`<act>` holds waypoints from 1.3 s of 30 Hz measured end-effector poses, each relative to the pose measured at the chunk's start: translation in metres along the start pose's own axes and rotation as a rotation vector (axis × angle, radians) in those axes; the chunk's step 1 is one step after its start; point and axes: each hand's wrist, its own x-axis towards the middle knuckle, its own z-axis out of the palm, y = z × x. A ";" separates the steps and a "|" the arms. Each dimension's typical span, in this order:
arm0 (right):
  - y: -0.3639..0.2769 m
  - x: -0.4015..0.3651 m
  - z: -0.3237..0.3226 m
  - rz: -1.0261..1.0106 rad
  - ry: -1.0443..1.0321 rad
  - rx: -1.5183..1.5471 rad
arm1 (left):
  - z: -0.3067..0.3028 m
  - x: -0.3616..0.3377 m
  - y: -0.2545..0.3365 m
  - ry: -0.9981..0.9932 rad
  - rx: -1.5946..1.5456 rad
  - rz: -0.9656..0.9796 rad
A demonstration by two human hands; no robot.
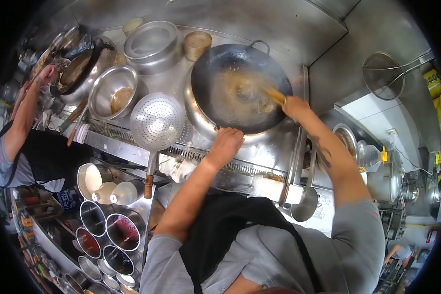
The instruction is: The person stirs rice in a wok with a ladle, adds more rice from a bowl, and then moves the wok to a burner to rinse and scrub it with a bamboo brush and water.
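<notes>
A large black wok [208, 73] sits on the stove, with brownish liquid and steam in it. My left hand [227, 143] is closed at the wok's near rim, where a handle or cloth is hidden beneath it. Over the wok's right side, my right hand [295, 108] is wrapped round a light wooden brush or whisk [274, 95], whose far end is blurred in the liquid. Left of the wok lies a perforated metal ladle [158, 120] with a wooden handle.
Behind the ladle stand a steel bowl [100, 93] and a lidded pot [152, 49]. Sauce containers [92, 218] fill the lower left. At far left a co-worker's hand [47, 74] is near another wok [78, 73]. A strainer [383, 76] hangs at right.
</notes>
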 end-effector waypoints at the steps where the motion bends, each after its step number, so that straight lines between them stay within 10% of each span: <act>1: 0.001 0.003 0.009 0.020 0.026 -0.004 | 0.001 -0.001 0.002 0.007 -0.007 0.003; 10: -0.002 0.055 0.029 -0.016 0.204 0.058 | -0.002 0.003 0.000 -0.015 -0.019 0.012; 16: -0.118 0.073 0.021 -0.098 0.118 0.363 | 0.000 0.002 0.003 -0.023 -0.001 0.009; 24: -0.048 -0.015 0.022 -0.272 -0.013 0.171 | -0.046 -0.019 0.033 0.225 0.009 -0.052; 27: -0.041 0.026 0.027 -0.014 0.020 0.143 | -0.064 -0.074 0.006 0.251 0.180 -0.265; 39: 0.036 -0.107 -0.023 -0.080 0.116 0.482 | -0.058 -0.161 -0.052 -0.502 0.478 -0.790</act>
